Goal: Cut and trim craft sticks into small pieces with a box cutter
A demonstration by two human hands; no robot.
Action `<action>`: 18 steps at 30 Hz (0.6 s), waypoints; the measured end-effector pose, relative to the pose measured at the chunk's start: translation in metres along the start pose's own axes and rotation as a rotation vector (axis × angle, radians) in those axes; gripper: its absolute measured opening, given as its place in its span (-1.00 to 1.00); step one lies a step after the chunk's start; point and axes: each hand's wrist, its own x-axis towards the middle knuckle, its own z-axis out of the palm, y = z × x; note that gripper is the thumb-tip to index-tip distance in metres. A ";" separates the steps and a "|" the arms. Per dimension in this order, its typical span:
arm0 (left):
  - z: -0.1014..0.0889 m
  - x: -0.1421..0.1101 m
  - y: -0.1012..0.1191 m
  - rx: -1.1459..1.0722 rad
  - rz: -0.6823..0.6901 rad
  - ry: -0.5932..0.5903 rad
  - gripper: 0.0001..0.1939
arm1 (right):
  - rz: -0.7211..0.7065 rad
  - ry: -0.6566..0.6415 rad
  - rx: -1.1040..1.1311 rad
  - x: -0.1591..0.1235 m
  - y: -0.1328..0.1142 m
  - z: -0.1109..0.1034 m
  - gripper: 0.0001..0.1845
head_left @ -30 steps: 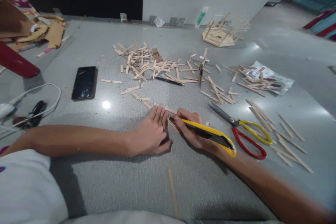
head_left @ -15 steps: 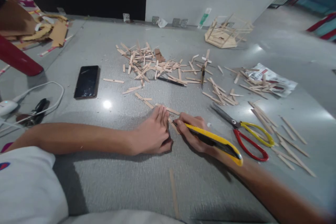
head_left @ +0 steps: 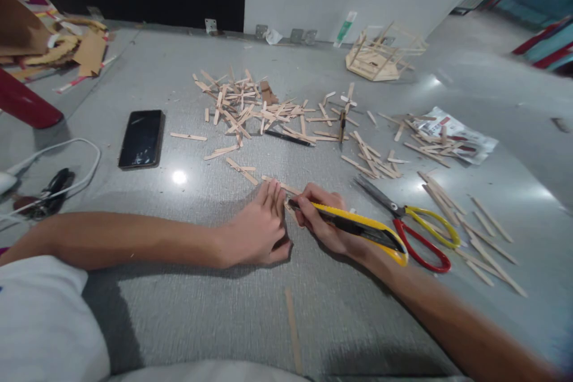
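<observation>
Cutter (head_left: 358,225) pinched by right fingers (head_left: 307,206) at stick (head_left: 290,209) left of scissors (head_left: 396,210); left fingers (head_left: 270,196) pressed together beside it, cut progress unclear.

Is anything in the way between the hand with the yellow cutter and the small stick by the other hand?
Nothing visible. The right hand holds the cutter, its tip at the small stick. The left hand is close beside that stick; the scissors lie off to the right.
</observation>
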 end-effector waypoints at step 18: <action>-0.003 0.005 -0.002 -0.032 0.012 -0.078 -0.17 | -0.126 -0.012 -0.139 0.003 0.005 0.002 -0.58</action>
